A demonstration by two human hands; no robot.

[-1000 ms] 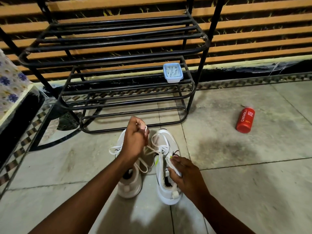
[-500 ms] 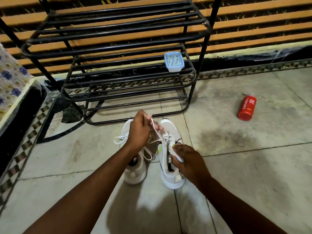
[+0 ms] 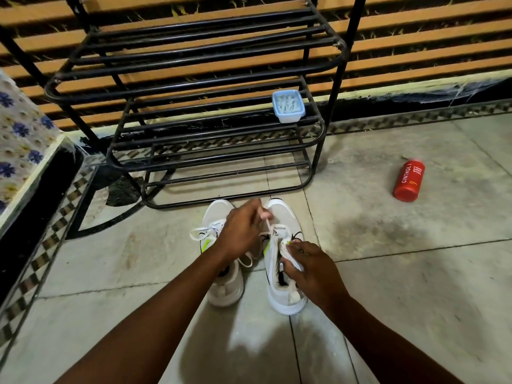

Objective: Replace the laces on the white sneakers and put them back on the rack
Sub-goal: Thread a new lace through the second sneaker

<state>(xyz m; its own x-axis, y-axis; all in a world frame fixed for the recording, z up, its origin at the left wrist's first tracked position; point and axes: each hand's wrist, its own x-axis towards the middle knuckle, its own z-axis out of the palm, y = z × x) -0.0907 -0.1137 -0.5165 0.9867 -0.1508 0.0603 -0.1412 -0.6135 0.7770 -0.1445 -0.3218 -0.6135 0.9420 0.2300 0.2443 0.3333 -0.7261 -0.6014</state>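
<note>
Head view: a black metal-tube shoe rack [image 3: 199, 40] stands at the slatted wall, and the pair of white mesh sneakers w/ lime accents [image 3: 225, 289] sits on the grey tile floor just in front of its bottom rail, toes toward it. L hand [image 3: 241, 234] is curled, pinching the flat white lace [image 3: 270, 227] drawn up from the right-side shoe, while R hand [image 3: 313, 270] wraps its fingers round that shoe's tongue and collar, pinning it down. Lacing looks mid-way, so IMO: pull each pass straight thru the eyelet, keep the lace untwisted, even both ends, hold the shoe firm.
</note>
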